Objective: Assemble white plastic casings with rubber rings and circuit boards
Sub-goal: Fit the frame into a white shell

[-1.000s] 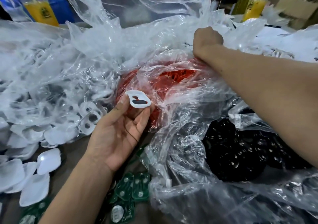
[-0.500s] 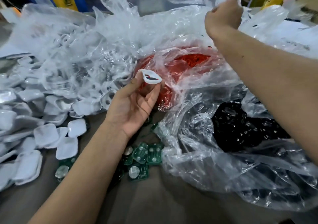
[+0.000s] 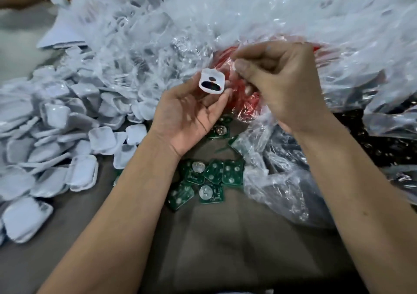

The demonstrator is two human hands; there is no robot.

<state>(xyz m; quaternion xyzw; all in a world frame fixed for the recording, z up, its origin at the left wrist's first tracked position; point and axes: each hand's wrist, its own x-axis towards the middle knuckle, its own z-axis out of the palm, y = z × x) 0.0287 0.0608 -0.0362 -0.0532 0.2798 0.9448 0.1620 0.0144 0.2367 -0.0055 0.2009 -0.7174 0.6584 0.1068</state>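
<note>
White plastic fills my left hand (image 3: 189,115): I pinch one small casing (image 3: 212,84) between thumb and fingertips, palm up, its inner face toward me with two dark openings showing. My right hand (image 3: 282,84) sits at three o'clock of that casing, just beside it, fingers curled and thumb pressed to forefinger; something thin may be pinched there, but I cannot tell what, if anything. Behind both hands, at twelve o'clock, lies a clear bag of red rubber rings (image 3: 243,99). At nine o'clock from my left hand, a heap of loose white casings (image 3: 56,140) spreads over the brown table (image 3: 225,248). At six o'clock, between my forearms, green circuit boards (image 3: 207,178) lie scattered. At four o'clock, a clear bag holds black parts (image 3: 372,140). Crumpled clear plastic sheeting (image 3: 259,16) covers the far side.
</note>
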